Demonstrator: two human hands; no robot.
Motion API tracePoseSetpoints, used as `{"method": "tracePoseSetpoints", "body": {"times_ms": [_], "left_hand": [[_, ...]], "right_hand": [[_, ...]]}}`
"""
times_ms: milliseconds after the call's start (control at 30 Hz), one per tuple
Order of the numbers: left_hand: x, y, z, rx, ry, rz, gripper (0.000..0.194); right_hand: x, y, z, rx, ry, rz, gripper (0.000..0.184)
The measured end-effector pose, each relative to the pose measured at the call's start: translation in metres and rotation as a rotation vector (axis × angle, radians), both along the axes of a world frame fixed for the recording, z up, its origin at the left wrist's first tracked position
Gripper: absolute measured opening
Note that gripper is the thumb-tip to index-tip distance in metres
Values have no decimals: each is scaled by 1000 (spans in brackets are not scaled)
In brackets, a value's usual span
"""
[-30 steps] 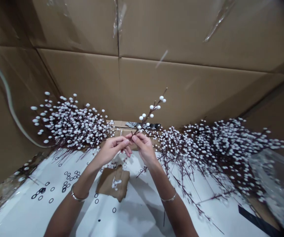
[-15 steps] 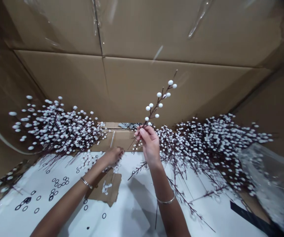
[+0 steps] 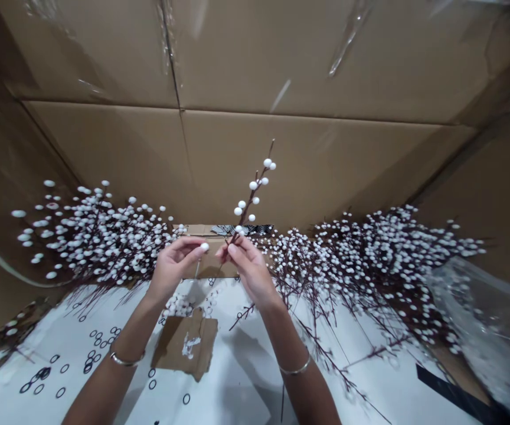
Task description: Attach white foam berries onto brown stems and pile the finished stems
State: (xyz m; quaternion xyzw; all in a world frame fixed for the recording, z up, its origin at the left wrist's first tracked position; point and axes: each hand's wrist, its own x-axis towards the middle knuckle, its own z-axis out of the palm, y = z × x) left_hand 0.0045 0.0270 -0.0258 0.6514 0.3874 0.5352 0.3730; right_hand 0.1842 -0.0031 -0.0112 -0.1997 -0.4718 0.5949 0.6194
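- L hand (image 3: 173, 268): fingers pinched on 1 wht berry (image 3: 205, 247), beyond cardbd scrap (image 3: 175, 348).
- R hand (image 3: 250, 268): fingers closed on base of berry sprig (image 3: 249, 203), upright w/ slight R tilt, beyond scrap & to R.
- Blk rings (image 3: 91, 360) on tabletop (image 3: 213, 410), mostly L of scrap.
- Sprig pile (image 3: 370, 254) far R of scrap.

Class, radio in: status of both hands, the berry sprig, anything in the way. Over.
Left grip: pinching one white ball. Right grip: holding white-berried sprig, tip up. Torn cardboard on white tabletop, touching neither.
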Motion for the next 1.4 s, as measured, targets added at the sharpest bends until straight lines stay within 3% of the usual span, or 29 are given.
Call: {"method": "tracePoseSetpoints", "body": {"times_ms": [100,200,367,500,733,1000,1167,1400], "left_hand": [[6,-17,17,20,-241,-3,16],[10,-26,21,74,-265,-40,13],[4,-24,20,127,-45,-169,26],[-4,-21,22,241,132,-126,22],[-12,-24,26,208,221,-141,24],[-13,-21,21,77,-25,-43,22],[-8,-22,19,-62,-213,26,25],[5,-28,16,-213,-427,-48,25]], "right_hand": [[-9,-3,-2,19,1,71,13],[-11,-5,-2,22,13,77,12],[-7,-6,0,8,-6,41,11],[-7,-5,-2,2,-11,22,13],[-5,-4,-2,20,-73,-11,15],[-9,-12,5,32,-280,-128,17],[-20,-16,1,58,-300,-164,15],[-23,-17,-8,112,-339,-242,14]]}}
